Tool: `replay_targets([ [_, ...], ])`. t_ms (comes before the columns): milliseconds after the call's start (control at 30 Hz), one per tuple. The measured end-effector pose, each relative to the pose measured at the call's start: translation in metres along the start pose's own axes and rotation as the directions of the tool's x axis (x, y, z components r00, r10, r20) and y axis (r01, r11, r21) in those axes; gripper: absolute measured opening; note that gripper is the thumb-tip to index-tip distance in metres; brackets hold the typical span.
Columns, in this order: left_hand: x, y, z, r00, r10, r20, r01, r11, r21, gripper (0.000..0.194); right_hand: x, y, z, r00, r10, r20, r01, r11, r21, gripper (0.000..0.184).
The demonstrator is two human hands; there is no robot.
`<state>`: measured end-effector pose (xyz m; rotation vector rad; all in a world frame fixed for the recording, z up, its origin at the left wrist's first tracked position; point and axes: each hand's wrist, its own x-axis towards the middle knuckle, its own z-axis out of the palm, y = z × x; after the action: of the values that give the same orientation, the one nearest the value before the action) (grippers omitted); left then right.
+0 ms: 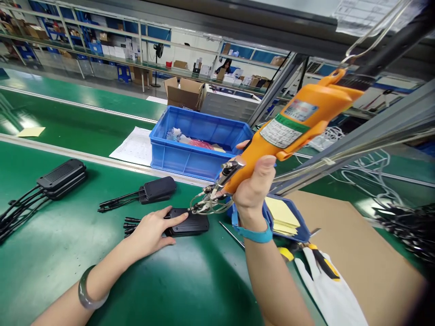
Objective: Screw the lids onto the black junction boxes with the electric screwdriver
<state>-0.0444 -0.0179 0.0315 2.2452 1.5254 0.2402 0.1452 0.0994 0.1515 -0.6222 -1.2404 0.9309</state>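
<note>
My left hand [152, 231]: fingers spread, touching one flat black plastic box [192, 224] on the green table [190, 280].
My right hand [253, 190]: curled tight round one orange plastic screwdriver [285, 127], tip near that box.
Small black wired box [158, 189]: one, behind.
Blue plastic bin [185, 159]: one, farther.

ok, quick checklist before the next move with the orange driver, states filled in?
1. Orange handheld power driver gripped in right hand: ok.
2. Black rectangular plastic case steadied: ok, left hand lies across its cable end.
3. Left index fingertip well clear of the driver's tip: not ok, looks very close.
4. Tip seated in a screw: cannot tell, too small.
5. Thin dark metal rod off the case: ok, lies apart on the bench.
</note>
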Motion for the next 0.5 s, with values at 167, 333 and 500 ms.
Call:
replay_targets([
  [167, 0.002, -0.004, 0.001, 1.000, -0.004, 0.028, 0.004, 1.000, -0.017, 0.080, -0.006, 0.003, 0.001, 1.000, 0.019, -0.009, -0.019, 1.000, 0.004, 0.045],
  [333, 0.003, -0.001, 0.001, 1.000, -0.006, 0.027, 0.006, 1.000, -0.011, 0.076, -0.014, -0.004, 0.001, 0.998, -0.054, -0.029, 0.054, 0.999, 0.000, 0.044],
  [500, 0.011, 0.012, 0.009, 1.000, -0.004, -0.012, 0.005, 0.999, 0.032, 0.077, -0.003, -0.047, 0.016, 0.977, -0.186, -0.108, 0.180, 0.982, -0.065, 0.048],
])
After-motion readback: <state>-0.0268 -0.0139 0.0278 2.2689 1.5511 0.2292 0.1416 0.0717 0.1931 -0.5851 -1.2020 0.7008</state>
